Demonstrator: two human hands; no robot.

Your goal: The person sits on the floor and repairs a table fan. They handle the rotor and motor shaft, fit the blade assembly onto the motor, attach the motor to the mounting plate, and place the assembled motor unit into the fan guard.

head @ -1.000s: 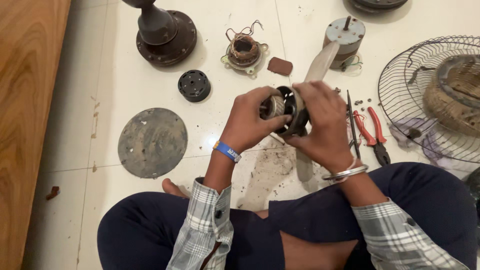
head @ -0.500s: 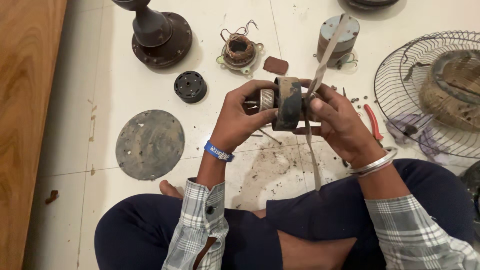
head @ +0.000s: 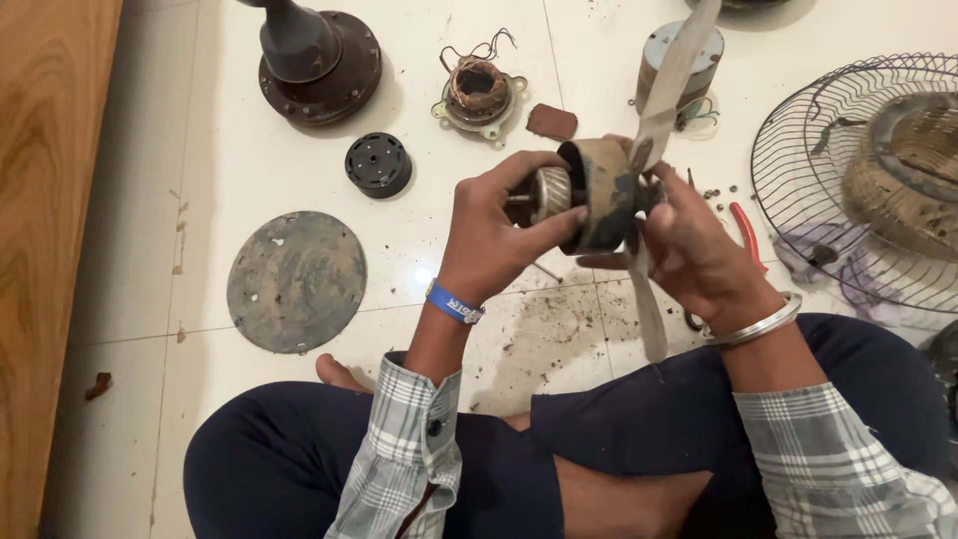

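White tiled floor [head: 249, 160], gritty near the knees; 1 grimy dark fan hub with pale blades [head: 606, 195] held above it, left hand [head: 494, 235] fingers closed around its ribbed metal rotor end, right hand [head: 694, 250] gripping the far side; 1 rusty round plate [head: 296, 281], 1 black disc [head: 378, 164], 1 wire guard [head: 858, 170] lying around

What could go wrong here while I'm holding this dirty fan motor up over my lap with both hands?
The left hand and right hand hold the motor housing in mid-air over the tiled floor, so a slip could drop it onto the tile. The fan blade sticks out and might catch a finger or snag. Small screws lie loose by the wire guard and could easily scatter.
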